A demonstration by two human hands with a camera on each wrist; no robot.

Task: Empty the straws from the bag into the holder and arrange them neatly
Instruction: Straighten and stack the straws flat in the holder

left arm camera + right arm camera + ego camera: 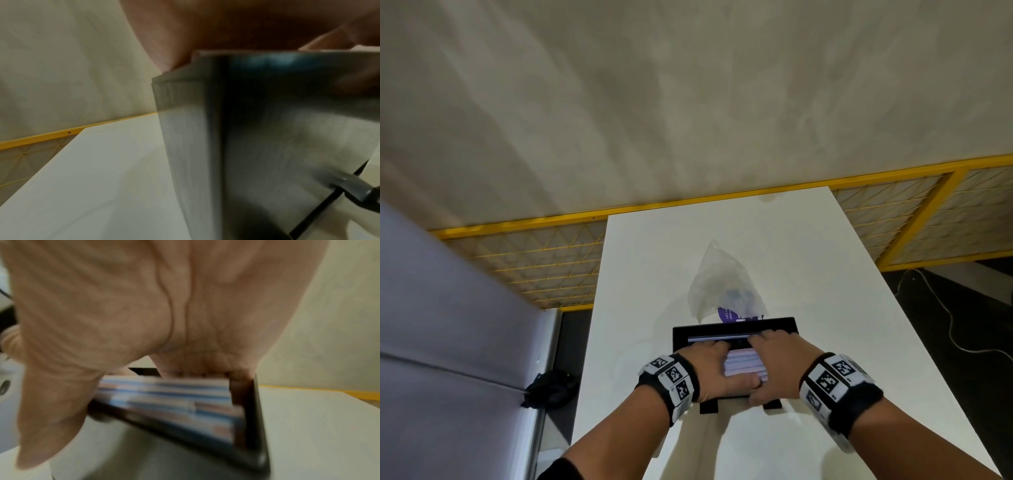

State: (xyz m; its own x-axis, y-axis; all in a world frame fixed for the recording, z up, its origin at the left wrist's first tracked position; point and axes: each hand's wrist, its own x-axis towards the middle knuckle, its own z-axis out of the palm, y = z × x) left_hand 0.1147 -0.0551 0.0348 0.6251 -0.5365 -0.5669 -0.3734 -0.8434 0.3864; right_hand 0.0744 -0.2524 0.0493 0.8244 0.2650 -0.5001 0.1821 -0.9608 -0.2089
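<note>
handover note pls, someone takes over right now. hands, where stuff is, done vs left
Left hand: lies on the left side of the straws, fingers over them; the grip itself is hidden.
Right hand: lies on the right side of the stack, fingertips reaching to the holder's far edge; the grip is hidden too.
Straws: wrapped, stacked lengthwise inside the black holder on the white table.
Bag: clear plastic, lying just behind the holder, looks mostly emptied; something purple shows at its mouth.
Done: straws appear to be out of the bag and in the holder.
Left: finish squaring the stack, check the bag for leftovers.
</note>
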